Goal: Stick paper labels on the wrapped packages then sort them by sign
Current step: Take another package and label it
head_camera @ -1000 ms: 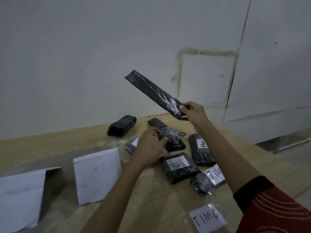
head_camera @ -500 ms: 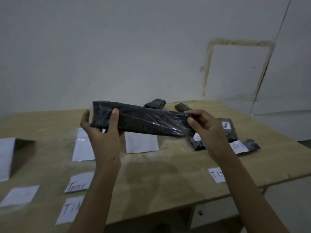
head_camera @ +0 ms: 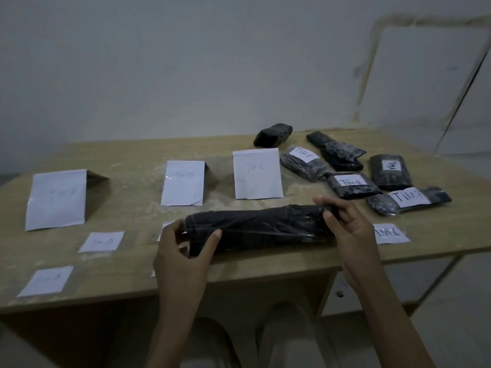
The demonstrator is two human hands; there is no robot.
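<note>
- Near the front edge of the surface [head_camera: 79, 285], the long black wrapped package [head_camera: 260, 229] is being held crosswise; whether it is touching the wood cannot be told.
- The left hand [head_camera: 183, 253] is gripping its left end, fingers [head_camera: 215, 234] curling round it.
- The right hand [head_camera: 353, 229] is pinching its right end.
- Folded paper signs [head_camera: 257, 173] are standing behind it.
- Labelled packages [head_camera: 348, 185] are lying at the rear right.
- Loose labels [head_camera: 102, 241] are lying at the left.

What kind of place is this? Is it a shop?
Probably not a shop: it looks like a plain packing or sorting room. There is a bare wooden table, a blank marked wall, black wrapped packages with handwritten labels, and folded paper signs to sort them by.
</note>
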